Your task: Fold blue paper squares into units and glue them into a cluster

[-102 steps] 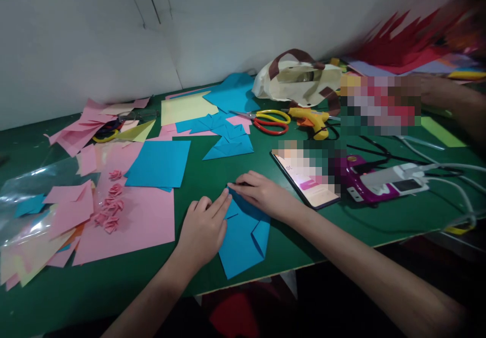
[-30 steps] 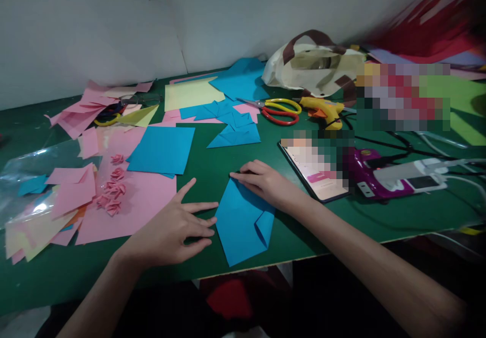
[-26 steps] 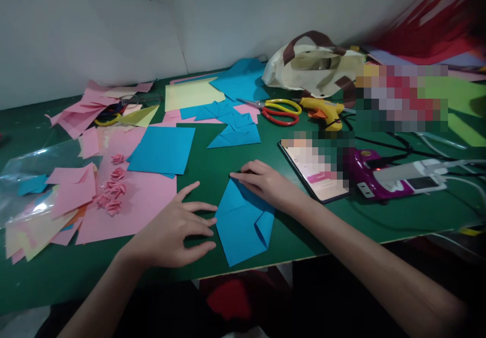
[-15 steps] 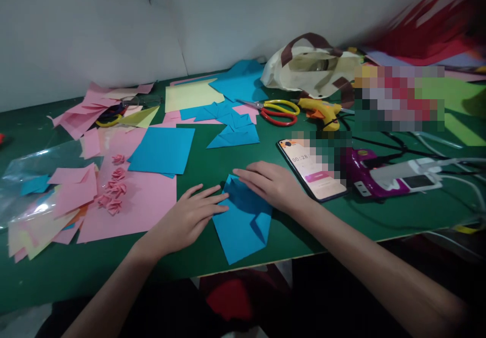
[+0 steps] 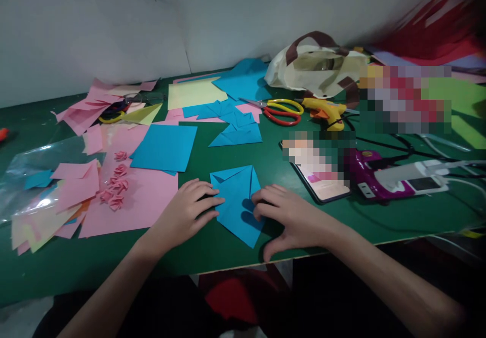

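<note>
A blue paper with folded-in flaps lies on the green table between my hands, one corner pointing toward the front edge. My left hand rests at its left edge, fingers apart, fingertips on the paper. Over its right edge is my right hand, fingers curved and spread, thumb stretched toward the table edge. Left of the paper, a stack of blue squares overlaps a pink sheet that bears several pink paper roses. Folded blue pieces lie farther back.
Behind are red-and-yellow scissors, a yellow glue gun and a cream bag. A phone and a purple power strip with cables lie right. Paper scraps and clear plastic lie left.
The blue paper has been turned, its folded flaps now at the far side. My right hand has moved from its far edge down to its right side.
</note>
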`<state>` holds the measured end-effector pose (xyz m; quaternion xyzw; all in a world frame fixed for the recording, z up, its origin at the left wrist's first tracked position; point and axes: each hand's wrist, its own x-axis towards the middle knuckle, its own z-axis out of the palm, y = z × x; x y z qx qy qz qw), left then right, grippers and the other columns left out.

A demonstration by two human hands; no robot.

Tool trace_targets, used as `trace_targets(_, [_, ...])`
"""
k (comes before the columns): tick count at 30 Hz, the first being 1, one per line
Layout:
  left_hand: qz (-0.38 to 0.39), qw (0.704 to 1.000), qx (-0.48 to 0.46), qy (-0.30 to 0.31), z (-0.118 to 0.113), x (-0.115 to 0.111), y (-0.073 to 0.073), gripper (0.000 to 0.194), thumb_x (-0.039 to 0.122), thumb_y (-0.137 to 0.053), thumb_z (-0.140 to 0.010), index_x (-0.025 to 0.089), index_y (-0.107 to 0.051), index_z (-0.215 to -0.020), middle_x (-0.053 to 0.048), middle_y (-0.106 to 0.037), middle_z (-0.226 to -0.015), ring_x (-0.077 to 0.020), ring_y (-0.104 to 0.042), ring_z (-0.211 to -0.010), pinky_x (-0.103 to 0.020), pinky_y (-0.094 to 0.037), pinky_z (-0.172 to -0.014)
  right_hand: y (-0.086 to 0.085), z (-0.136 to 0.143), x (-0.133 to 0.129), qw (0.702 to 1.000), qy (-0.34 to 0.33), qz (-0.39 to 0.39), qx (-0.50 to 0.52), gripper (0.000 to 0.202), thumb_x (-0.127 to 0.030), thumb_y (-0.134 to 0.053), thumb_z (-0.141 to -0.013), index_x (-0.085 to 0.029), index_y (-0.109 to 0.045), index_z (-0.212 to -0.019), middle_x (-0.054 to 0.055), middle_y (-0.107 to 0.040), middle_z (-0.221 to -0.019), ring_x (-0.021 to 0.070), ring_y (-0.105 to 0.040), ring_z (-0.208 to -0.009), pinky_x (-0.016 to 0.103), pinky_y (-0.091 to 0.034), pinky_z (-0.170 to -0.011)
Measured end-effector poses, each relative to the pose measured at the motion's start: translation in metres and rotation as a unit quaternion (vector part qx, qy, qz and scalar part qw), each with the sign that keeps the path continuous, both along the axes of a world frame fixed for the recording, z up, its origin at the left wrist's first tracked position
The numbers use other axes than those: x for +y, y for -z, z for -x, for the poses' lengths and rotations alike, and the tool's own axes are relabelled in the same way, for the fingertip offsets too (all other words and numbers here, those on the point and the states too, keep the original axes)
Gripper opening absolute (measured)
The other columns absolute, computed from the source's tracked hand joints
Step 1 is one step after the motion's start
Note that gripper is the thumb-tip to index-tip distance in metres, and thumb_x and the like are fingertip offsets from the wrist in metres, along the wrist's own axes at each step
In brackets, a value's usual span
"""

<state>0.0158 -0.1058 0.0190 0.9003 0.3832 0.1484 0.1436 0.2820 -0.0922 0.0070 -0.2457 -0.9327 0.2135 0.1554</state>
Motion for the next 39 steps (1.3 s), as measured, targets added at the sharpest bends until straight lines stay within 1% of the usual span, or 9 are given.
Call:
trace_targets(6, [0.000, 1.000, -0.029, -0.010, -0.003, 0.000, 0.002, 0.022, 0.025, -0.050, -0.090, 0.022, -0.060, -0.109, -0.007, -0.061, -0.109, -0.0225, -0.051, -0.108, -0.045, -0.039, -0.095, 0.004, 0.001, 0.002, 0.998, -0.034, -0.051, 0.027, 0.034, -0.050, -0.058, -0.080, -0.018, -0.059, -0.092, 0.008, -0.061, -0.097, 0.0179, -0.054, -0.089, 0.032, -0.039, -0.078])
trace_targets(13, [0.030, 0.999, -0.020, 0.007, -0.005, -0.005, 0.001, 0.023, 0.022, -0.047, -0.092, 0.024, -0.059, -0.111, -0.006, -0.058, -0.121, -0.0215, -0.047, -0.118, -0.045, -0.035, -0.100, -0.001, 0.004, 0.003, 1.000, -0.008, 0.020, 0.008, 0.055, -0.060, -0.062, -0.071, -0.022, -0.058, -0.110, 0.011, -0.054, -0.118, 0.0237, -0.049, -0.109, 0.037, -0.038, -0.087])
trace_targets(15, [0.044, 0.999, -0.004, 0.017, -0.006, -0.007, 0.000, 0.026, 0.027, -0.050, -0.090, 0.026, -0.057, -0.115, -0.006, -0.054, -0.127, -0.0227, -0.044, -0.121, -0.047, -0.032, -0.102, -0.001, 0.006, 0.003, 1.000, -0.003, 0.011, 0.002, 0.053, -0.059, -0.062, -0.071, -0.021, -0.058, -0.108, 0.011, -0.055, -0.116, 0.0231, -0.050, -0.108, 0.037, -0.038, -0.087])
trace_targets(19, [0.047, 0.998, -0.002, 0.044, -0.007, -0.009, 0.001, 0.035, 0.041, -0.056, -0.085, 0.026, -0.055, -0.117, -0.007, -0.053, -0.129, -0.0244, -0.044, -0.122, -0.048, -0.032, -0.103, 0.001, 0.010, 0.003, 0.997, -0.031, -0.077, 0.008, 0.040, -0.053, -0.056, -0.080, -0.018, -0.060, -0.098, 0.009, -0.062, -0.101, 0.0199, -0.055, -0.095, 0.035, -0.040, -0.080])
trace_targets(23, [0.016, 0.998, -0.042, 0.046, -0.008, -0.011, 0.005, 0.022, 0.034, -0.053, -0.089, 0.021, -0.060, -0.104, -0.006, -0.061, -0.113, -0.0200, -0.052, -0.111, -0.043, -0.036, -0.101, 0.005, 0.010, 0.002, 0.991, -0.040, -0.118, 0.048, 0.021, -0.034, -0.049, -0.090, -0.017, -0.059, -0.083, 0.005, -0.065, -0.086, 0.0153, -0.056, -0.082, 0.029, -0.042, -0.071])
trace_targets(28, [-0.006, 0.996, -0.081, 0.032, -0.012, -0.011, 0.005, 0.013, 0.027, -0.052, -0.090, 0.019, -0.062, -0.091, -0.005, -0.063, -0.098, -0.0175, -0.057, -0.099, -0.040, -0.040, -0.097, 0.008, 0.014, -0.002, 0.992, 0.045, -0.055, 0.101, 0.017, -0.028, -0.049, -0.091, -0.016, -0.056, -0.080, 0.004, -0.061, -0.075, 0.0130, -0.055, -0.071, 0.025, -0.042, -0.063])
trace_targets(31, [-0.010, 0.996, -0.086, 0.010, -0.018, -0.014, 0.002, 0.013, 0.022, -0.050, -0.090, 0.018, -0.061, -0.084, -0.004, -0.065, -0.088, -0.0170, -0.059, -0.090, -0.036, -0.046, -0.086, 0.009, 0.020, -0.004, 0.989, 0.117, -0.014, 0.093, 0.020, -0.030, -0.046, -0.092, -0.017, -0.055, -0.080, 0.004, -0.059, -0.075, 0.0136, -0.054, -0.070, 0.024, -0.042, -0.062])
trace_targets(35, [-0.050, 0.995, -0.063, -0.067, -0.029, -0.027, 0.004, 0.014, 0.016, -0.045, -0.090, 0.016, -0.059, -0.091, -0.005, -0.066, -0.083, -0.0177, -0.060, -0.079, -0.033, -0.049, -0.071, 0.010, 0.028, -0.004, 0.982, 0.173, -0.016, 0.068, 0.023, -0.031, -0.044, -0.093, -0.018, -0.054, -0.078, 0.003, -0.057, -0.073, 0.0135, -0.053, -0.067, 0.024, -0.041, -0.060])
trace_targets(39, [-0.156, 0.984, 0.021, -0.083, -0.041, -0.046, 0.010, 0.026, 0.009, -0.040, -0.088, 0.009, -0.060, -0.104, -0.012, -0.067, -0.095, -0.0225, -0.062, -0.086, -0.034, -0.050, -0.070, 0.014, 0.034, -0.002, 0.975, 0.214, -0.040, 0.032, 0.025, -0.032, -0.041, -0.094, -0.017, -0.054, -0.078, 0.003, -0.058, -0.074, 0.0129, -0.054, -0.063, 0.024, -0.037, -0.054])
